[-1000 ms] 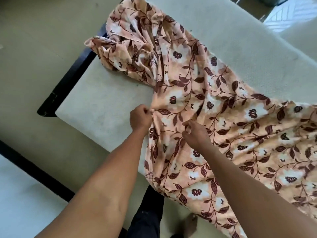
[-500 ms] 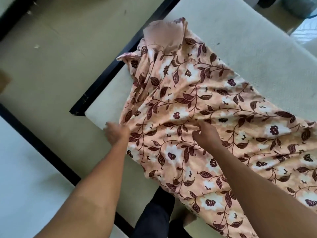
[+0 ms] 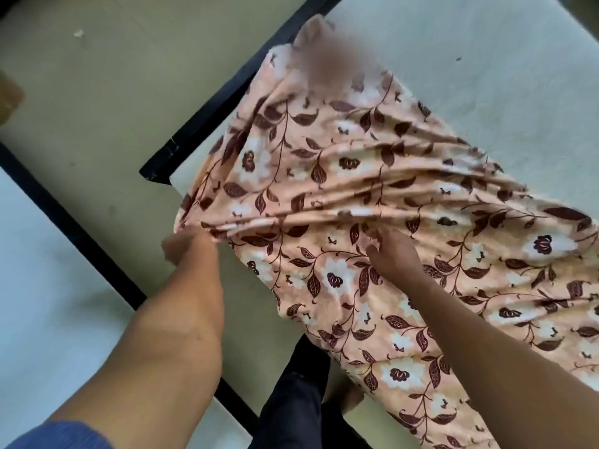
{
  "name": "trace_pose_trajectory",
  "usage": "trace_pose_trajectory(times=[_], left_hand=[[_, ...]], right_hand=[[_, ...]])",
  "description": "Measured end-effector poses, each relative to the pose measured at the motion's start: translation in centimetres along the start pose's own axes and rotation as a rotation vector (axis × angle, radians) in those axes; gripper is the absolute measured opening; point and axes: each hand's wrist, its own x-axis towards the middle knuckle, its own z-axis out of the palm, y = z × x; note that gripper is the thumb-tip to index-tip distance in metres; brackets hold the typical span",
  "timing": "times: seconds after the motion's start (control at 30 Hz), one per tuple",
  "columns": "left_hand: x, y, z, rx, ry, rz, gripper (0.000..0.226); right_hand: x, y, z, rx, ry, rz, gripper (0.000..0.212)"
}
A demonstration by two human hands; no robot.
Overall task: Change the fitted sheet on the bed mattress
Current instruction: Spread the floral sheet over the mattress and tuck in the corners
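Head view — blurred left hand (image 3: 186, 249) seemingly pinches sheet (image 3: 356, 176) at mattress (image 3: 486, 76) corner.

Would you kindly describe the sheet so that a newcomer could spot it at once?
Find the pale bare mattress at upper right, edged by a black bed frame. Over its near corner lies the sheet, gripped by the left hand and right hand. It alone is patterned: peach cloth with white flowers and dark brown leaves.
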Motion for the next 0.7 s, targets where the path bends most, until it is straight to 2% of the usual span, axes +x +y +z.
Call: trace_pose_trajectory(times=[0.07, 0.1, 0.13, 0.2, 0.27, 0.33, 0.37, 0.43, 0.47, 0.6, 0.63, 0.7], left_hand=[[1.6, -0.8, -0.5, 0.050, -0.062, -0.012, 0.055], [1.5, -0.6, -0.4, 0.089, -0.067, 0.039, 0.062], [1.3, 0.0, -0.4, 0.129, -0.046, 0.130, 0.067], [0.3, 1.5, 0.2, 0.181, -0.012, 0.443, 0.058], [-0.4, 3.3, 1.3, 0.190, -0.080, 0.751, 0.056], [-0.3, 5.1, 2.5, 0.274, -0.133, 0.913, 0.055], [0.0, 5.9, 2.7, 0.311, -0.136, 0.952, 0.046], [0.9, 7.4, 2.5, 0.303, -0.122, 0.924, 0.027], [1.5, 8.0, 1.8, 0.232, -0.106, 0.845, 0.025], [5.9, 8.8, -0.7, -0.301, 0.007, 0.253, 0.035], [6.7, 8.9, -1.3, -0.412, 0.000, 0.153, 0.036], [6.9, 8.6, -2.5, -0.496, -0.017, 0.121, 0.037]], right_hand=[[0.0, -0.5, 0.2, -0.028, -0.004, -0.033, 0.029], [0.1, -0.9, 0.2, -0.040, -0.006, -0.041, 0.028], [0.3, -1.5, 0.3, -0.051, -0.007, -0.050, 0.028], [0.7, -2.9, 0.7, -0.065, 0.005, -0.074, 0.030], [1.4, -4.4, 1.0, -0.043, 0.042, -0.102, 0.030], [2.5, -6.1, 1.3, -0.012, 0.058, -0.113, 0.031], [3.0, -6.9, 1.5, -0.015, 0.056, -0.121, 0.030], [3.9, -8.2, 1.7, -0.020, 0.048, -0.140, 0.024], [4.2, -8.7, 1.8, -0.014, 0.043, -0.136, 0.022], [4.1, -10.3, 1.6, 0.018, 0.046, -0.096, 0.025], [3.9, -10.5, 1.4, 0.029, 0.040, -0.093, 0.025], [3.4, -10.6, 1.1, 0.031, 0.036, -0.091, 0.025]])
